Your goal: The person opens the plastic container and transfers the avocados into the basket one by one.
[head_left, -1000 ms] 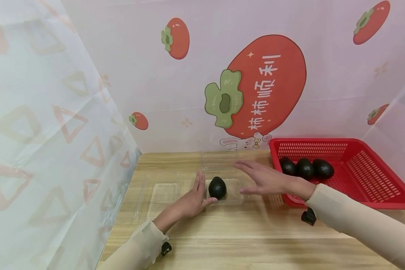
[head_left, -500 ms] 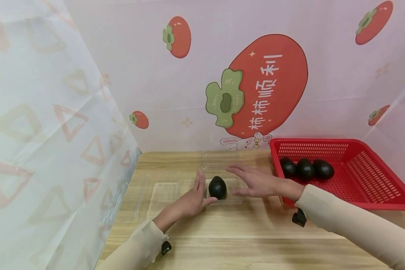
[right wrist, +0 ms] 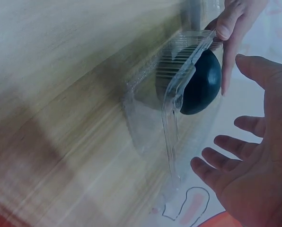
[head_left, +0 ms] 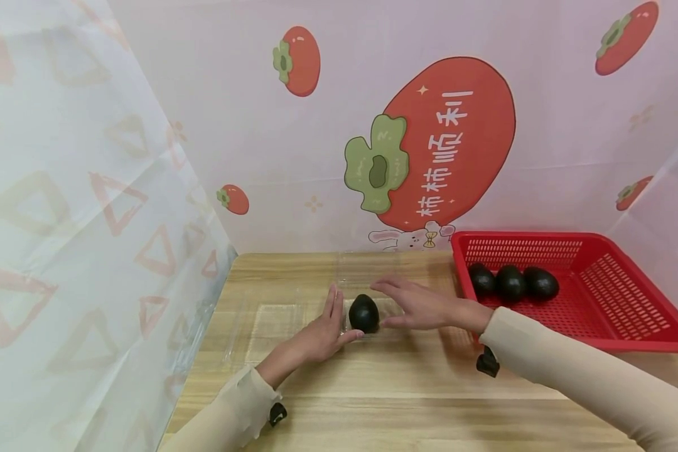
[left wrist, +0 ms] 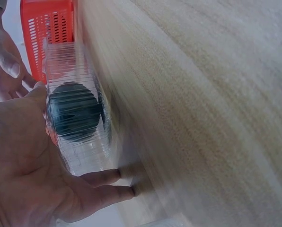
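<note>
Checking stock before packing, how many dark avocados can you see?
4: one dark avocado in the clear plastic tray between the hands, three in the red plastic basket. None looks hidden.

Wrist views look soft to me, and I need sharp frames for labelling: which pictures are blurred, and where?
Left wrist view: table streaked, avocado hazy behind ribbed clear box. Right wrist view: wood smeared, right hand soft. Head view: sharp, edges bowed.
</note>
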Motion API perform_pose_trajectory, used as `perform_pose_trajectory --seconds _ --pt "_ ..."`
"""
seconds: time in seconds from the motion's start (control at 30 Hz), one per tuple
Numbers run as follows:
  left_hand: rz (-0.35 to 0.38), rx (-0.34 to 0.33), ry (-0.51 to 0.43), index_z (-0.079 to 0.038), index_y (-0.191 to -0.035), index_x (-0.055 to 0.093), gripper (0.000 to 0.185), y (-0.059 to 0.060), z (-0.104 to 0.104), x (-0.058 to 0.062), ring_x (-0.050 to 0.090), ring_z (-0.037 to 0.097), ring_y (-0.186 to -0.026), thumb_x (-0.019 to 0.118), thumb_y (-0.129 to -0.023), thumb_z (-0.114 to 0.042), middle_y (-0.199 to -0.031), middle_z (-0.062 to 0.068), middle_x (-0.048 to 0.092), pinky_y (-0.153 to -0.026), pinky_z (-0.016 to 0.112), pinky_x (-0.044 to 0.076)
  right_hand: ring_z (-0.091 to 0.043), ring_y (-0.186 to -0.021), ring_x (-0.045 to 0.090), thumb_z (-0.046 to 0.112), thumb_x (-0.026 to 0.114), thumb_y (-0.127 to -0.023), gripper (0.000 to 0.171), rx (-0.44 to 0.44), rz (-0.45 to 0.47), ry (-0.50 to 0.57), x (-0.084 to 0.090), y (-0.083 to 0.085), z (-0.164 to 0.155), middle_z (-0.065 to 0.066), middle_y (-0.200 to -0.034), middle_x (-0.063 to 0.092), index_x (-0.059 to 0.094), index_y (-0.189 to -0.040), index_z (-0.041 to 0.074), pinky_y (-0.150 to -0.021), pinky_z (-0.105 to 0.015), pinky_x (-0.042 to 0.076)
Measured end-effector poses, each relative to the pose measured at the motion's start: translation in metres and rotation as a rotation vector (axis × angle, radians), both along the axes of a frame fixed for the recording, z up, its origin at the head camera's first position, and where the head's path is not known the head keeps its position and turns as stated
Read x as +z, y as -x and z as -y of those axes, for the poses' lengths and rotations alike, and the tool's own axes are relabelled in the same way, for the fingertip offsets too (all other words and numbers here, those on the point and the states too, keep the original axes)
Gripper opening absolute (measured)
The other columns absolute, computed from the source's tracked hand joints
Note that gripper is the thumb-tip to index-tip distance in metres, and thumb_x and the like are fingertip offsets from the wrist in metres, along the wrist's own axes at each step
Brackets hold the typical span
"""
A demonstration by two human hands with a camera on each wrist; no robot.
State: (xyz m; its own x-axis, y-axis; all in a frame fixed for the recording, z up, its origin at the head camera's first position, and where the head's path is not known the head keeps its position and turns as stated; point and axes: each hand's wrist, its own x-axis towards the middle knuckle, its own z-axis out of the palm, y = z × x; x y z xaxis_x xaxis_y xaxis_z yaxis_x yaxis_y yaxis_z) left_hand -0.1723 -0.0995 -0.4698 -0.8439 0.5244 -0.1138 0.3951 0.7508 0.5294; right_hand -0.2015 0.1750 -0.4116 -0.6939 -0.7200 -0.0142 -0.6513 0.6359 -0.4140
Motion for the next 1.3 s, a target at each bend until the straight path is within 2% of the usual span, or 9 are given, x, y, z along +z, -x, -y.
perform_pose_trajectory --seconds 0.23,0.63,1.0,1.3 --pt "0.009 0.0 0.008 0.009 -0.165 -0.004 0.105 0.0 0.001 0.001 0.06 0.048 -0.13 0.055 -0.107 -0.056 -0.172 0.032 -0.014 -0.106 0.053 0.052 -0.04 -0.146 0.046 0.049 0.076 -0.096 0.082 -0.013 0.056 -0.008 -0.007 0.004 0.008 -0.018 -0.16 0.047 0.046 -0.159 0.005 -0.113 -0.061 0.045" --pt "0.022 0.001 0.012 0.006 -0.166 -0.007 0.106 0.0 -0.001 0.002 0.057 0.047 -0.134 0.054 -0.107 -0.058 -0.172 0.028 -0.019 -0.108 0.052 0.051 -0.039 -0.145 0.049 0.046 0.076 -0.097 0.08 -0.004 0.073 -0.001 -0.013 0.011 0.025 -0.019 -0.159 0.049 0.047 -0.157 0.002 -0.117 -0.06 0.041" --pt "0.008 -0.011 0.011 0.007 -0.166 -0.006 0.106 0.0 0.0 0.001 0.053 0.047 -0.138 0.057 -0.107 -0.054 -0.172 0.03 -0.017 -0.107 0.051 0.052 -0.028 -0.129 0.059 0.039 0.081 -0.095 0.075 -0.022 0.074 -0.008 -0.022 0.014 0.038 -0.016 -0.152 0.055 0.053 -0.152 -0.001 -0.106 -0.048 0.054" --pt "0.001 -0.017 0.013 0.008 -0.165 -0.006 0.107 0.001 0.0 -0.001 0.051 0.047 -0.14 0.059 -0.106 -0.053 -0.172 0.031 -0.017 -0.11 0.051 0.05 -0.029 -0.123 0.063 0.039 0.08 -0.095 0.073 -0.032 0.073 -0.02 -0.026 0.016 0.044 -0.017 -0.15 0.056 0.055 -0.15 -0.001 -0.103 -0.05 0.056"
